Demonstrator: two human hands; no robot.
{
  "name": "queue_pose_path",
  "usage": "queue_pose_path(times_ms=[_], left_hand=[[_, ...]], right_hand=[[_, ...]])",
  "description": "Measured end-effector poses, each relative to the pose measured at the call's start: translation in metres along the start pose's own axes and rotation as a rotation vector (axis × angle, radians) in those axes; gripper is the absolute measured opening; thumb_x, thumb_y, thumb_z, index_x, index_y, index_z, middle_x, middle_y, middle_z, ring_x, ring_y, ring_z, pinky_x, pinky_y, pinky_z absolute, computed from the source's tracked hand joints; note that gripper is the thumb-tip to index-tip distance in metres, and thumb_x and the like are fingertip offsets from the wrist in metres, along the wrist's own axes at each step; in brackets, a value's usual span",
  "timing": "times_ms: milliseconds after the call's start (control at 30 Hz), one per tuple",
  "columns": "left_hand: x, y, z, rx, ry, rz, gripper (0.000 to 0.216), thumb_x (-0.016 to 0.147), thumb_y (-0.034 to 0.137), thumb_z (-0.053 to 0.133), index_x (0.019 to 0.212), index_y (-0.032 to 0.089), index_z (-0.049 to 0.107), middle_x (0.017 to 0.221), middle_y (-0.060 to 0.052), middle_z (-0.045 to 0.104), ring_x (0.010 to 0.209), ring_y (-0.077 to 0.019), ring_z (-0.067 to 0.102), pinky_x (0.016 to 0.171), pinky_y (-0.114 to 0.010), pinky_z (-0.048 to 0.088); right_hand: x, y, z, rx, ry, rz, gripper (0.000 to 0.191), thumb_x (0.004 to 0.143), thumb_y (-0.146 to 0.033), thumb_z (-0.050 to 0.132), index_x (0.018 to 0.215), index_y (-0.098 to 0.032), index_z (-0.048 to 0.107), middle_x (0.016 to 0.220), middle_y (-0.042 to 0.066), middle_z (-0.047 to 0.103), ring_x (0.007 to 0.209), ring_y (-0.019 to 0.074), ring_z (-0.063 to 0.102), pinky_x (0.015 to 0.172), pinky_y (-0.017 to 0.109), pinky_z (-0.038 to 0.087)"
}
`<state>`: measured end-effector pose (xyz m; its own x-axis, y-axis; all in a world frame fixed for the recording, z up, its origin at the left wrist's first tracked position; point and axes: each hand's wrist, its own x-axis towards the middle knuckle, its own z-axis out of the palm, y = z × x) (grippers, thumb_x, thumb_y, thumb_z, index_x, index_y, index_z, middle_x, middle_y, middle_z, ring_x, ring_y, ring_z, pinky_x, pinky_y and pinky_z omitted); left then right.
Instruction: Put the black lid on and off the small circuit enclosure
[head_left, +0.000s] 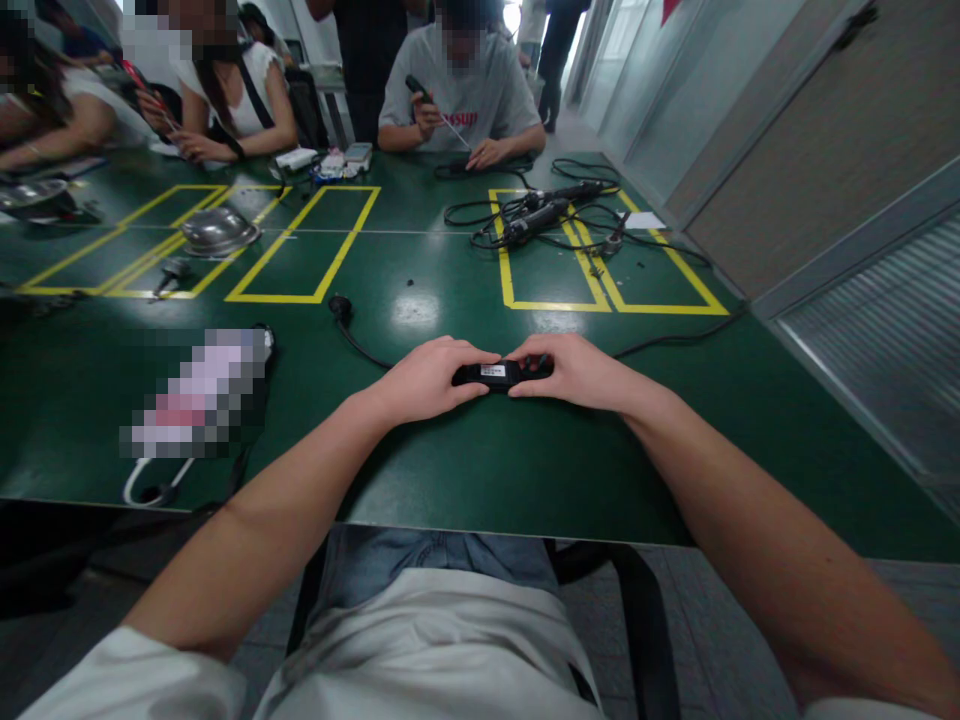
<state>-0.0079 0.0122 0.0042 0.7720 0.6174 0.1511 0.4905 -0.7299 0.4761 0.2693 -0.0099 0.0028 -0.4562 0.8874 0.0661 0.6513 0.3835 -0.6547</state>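
A small black device with a white label [497, 373] lies on the green table [480, 470] in front of me. My left hand [429, 379] is closed over its left end and my right hand [574, 370] is closed over its right end. A black cable [360, 342] with a plug at its far end runs from under my left hand across the table. Another dark cable leaves to the right from under my right hand.
Yellow tape rectangles [304, 245] mark the table. Black tools with tangled cables [540, 215] lie at the back right, a metal bowl [219, 232] at the back left. A blurred item [199, 395] lies left of me. Several people sit at the far side.
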Motion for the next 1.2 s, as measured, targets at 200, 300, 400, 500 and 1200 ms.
queue_pose_path(times_ms=[200, 300, 400, 500, 1200], left_hand=[[-0.001, 0.000, -0.001, 0.013, -0.020, 0.018, 0.048, 0.107, 0.031, 0.071, 0.155, 0.024, 0.071, 0.134, -0.012, 0.080, 0.121, -0.0304, 0.073, 0.113, -0.047, 0.054], [-0.002, 0.001, -0.002, 0.030, -0.031, 0.034, 0.050, 0.109, 0.030, 0.066, 0.158, 0.024, 0.070, 0.135, -0.014, 0.078, 0.122, -0.0310, 0.072, 0.113, -0.047, 0.054], [-0.003, 0.002, -0.002, 0.042, -0.042, 0.047, 0.047, 0.110, 0.030, 0.064, 0.157, 0.025, 0.071, 0.134, -0.014, 0.077, 0.121, -0.0303, 0.071, 0.113, -0.047, 0.054], [-0.003, 0.003, -0.002, 0.053, -0.047, 0.050, 0.047, 0.110, 0.029, 0.064, 0.156, 0.024, 0.072, 0.133, -0.014, 0.077, 0.122, -0.0301, 0.071, 0.113, -0.047, 0.055], [0.003, 0.005, 0.020, 0.186, 0.041, 0.196, 0.048, 0.118, 0.034, 0.048, 0.159, 0.025, 0.070, 0.142, -0.015, 0.075, 0.125, -0.0304, 0.069, 0.111, -0.051, 0.056]], right_hand=[[0.000, 0.000, -0.001, -0.064, -0.031, -0.001, 0.037, 0.079, -0.040, 0.093, 0.112, -0.025, 0.086, 0.094, 0.004, 0.078, 0.082, 0.0232, 0.067, 0.078, 0.036, 0.053], [-0.002, 0.004, -0.008, -0.048, -0.072, 0.065, 0.027, 0.080, -0.037, 0.088, 0.104, -0.024, 0.083, 0.081, 0.000, 0.071, 0.072, 0.0197, 0.061, 0.070, 0.033, 0.048], [-0.004, 0.008, -0.015, 0.007, -0.146, 0.096, 0.018, 0.083, -0.040, 0.083, 0.087, -0.024, 0.077, 0.076, 0.000, 0.069, 0.069, 0.0184, 0.059, 0.067, 0.032, 0.045], [-0.004, 0.009, -0.018, 0.024, -0.166, 0.106, 0.025, 0.083, -0.047, 0.082, 0.081, -0.025, 0.071, 0.074, -0.001, 0.067, 0.069, 0.0181, 0.058, 0.066, 0.032, 0.043], [0.004, 0.009, -0.004, -0.096, -0.175, 0.055, 0.023, 0.087, -0.045, 0.072, 0.085, -0.025, 0.063, 0.080, 0.000, 0.060, 0.073, 0.0189, 0.051, 0.070, 0.033, 0.036]])
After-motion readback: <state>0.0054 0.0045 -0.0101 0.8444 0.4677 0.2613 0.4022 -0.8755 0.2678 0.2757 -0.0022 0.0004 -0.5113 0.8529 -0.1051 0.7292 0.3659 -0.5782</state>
